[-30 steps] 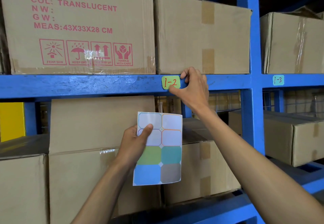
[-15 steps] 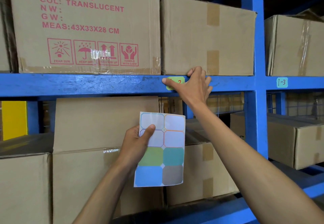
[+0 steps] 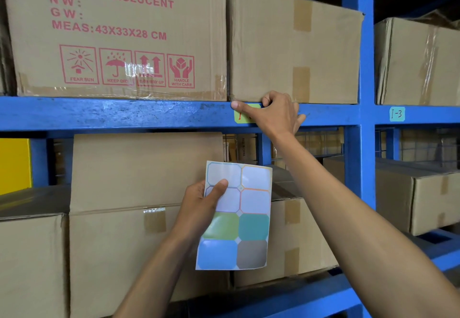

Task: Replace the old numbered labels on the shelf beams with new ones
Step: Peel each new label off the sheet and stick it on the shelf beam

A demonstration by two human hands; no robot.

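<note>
A green label point(image 3: 240, 118) with red writing sits on the blue shelf beam point(image 3: 124, 113), mostly covered by my right hand point(image 3: 276, 116). The thumb lies straight across the label's upper part and presses on it, while the other fingers curl at the beam's top edge. Lower down, my left hand point(image 3: 201, 208) grips a sticker sheet point(image 3: 249, 228) by its left side, thumb on the front. The sheet's upper four spaces are blank white; green, teal, blue and grey stickers fill the lower half. A teal label marked 1-3 point(image 3: 396, 114) is on the beam to the right.
Cardboard boxes point(image 3: 293, 44) fill the shelf above the beam and the shelf below. A blue upright post point(image 3: 358, 143) divides the bays. A lower blue beam point(image 3: 298, 300) runs along the bottom. A yellow panel point(image 3: 15, 163) shows at far left.
My right hand moved left along the beam and its thumb slid over the green label, hiding most of the writing. The left hand and sheet stayed about where they were.
</note>
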